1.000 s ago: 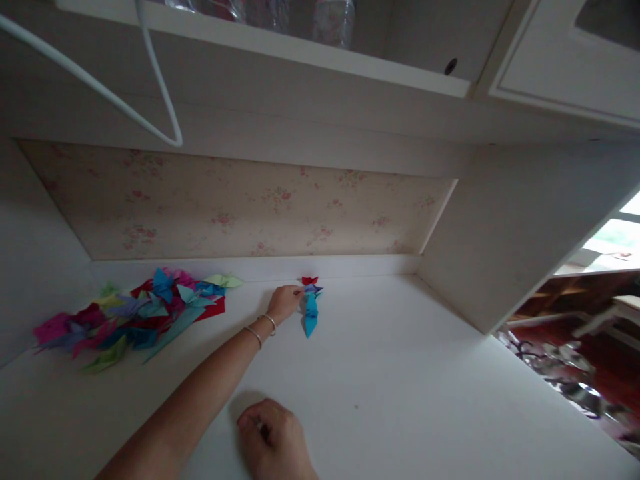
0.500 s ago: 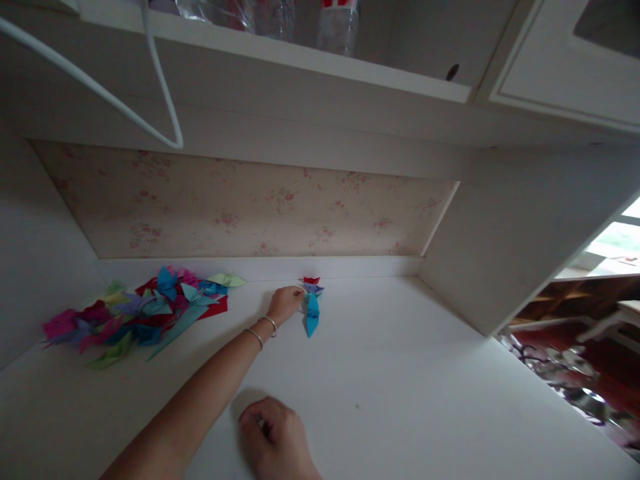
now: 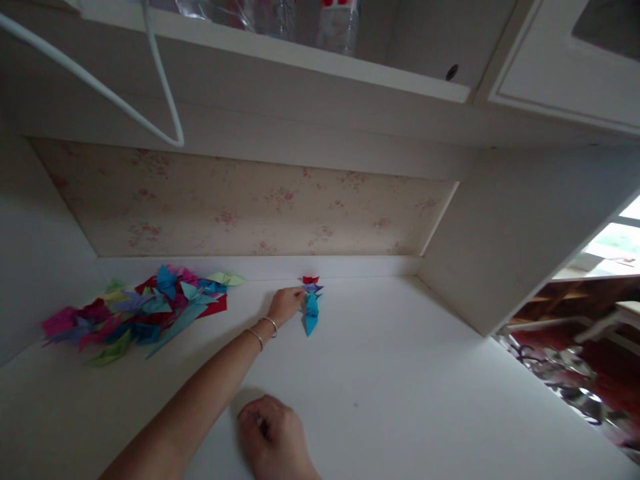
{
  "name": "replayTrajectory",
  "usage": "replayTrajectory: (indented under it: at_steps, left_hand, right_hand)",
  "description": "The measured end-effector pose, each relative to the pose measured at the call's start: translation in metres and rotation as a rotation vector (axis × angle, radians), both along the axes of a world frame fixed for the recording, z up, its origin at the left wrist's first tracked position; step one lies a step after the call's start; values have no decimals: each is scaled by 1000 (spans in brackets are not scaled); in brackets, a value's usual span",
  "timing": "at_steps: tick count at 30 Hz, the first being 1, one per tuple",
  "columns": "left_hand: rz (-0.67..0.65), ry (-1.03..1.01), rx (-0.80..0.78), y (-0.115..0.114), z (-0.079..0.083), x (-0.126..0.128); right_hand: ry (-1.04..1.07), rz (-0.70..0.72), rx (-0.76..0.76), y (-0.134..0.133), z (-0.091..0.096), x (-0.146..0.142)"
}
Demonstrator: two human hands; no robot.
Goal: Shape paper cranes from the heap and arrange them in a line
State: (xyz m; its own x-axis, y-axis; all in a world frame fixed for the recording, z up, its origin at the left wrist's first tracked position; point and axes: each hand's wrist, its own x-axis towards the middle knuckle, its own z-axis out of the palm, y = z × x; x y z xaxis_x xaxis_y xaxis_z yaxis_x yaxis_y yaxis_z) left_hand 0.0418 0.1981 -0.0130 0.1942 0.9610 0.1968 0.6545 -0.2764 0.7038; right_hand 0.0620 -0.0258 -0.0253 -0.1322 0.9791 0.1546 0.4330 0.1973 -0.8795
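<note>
My left hand, with two thin bangles at its wrist, reaches to the back of the white desktop. Its fingers are pinched at the upper end of a bright blue folded paper crane. Just behind lie a purple paper crane and a red paper crane, in a short line with the blue one. Nearer to me, my right hand rests on the desktop as a loose fist, and nothing shows in it. To the left spreads a heap of many-coloured paper cranes.
The white desktop has a wallpapered back panel and a side panel at right. A shelf with clear plastic bottles hangs above. A white cable dangles at upper left. Shiny items lie beyond the right edge.
Almost nothing differs. The view has shifted very slightly, and both hands keep their places.
</note>
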Motion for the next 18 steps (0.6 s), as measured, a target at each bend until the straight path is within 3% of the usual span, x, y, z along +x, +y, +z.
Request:
replayTrajectory:
  at_steps: [5,9,13,18]
  left_hand:
    - [-6,17,9,-4,-3,-14]
    - [-1,10,8,-19,-2,-41]
    - [1,0,9,-56,-1,-78]
    - [14,-5,14,-122,-2,-128]
  right_hand:
    - [-10,-9,-17,-2,0,1]
    - [7,-15,-15,-4,-1,1]
    - [17,0,-6,-8,3,2]
    - [30,15,10,-11,3,2]
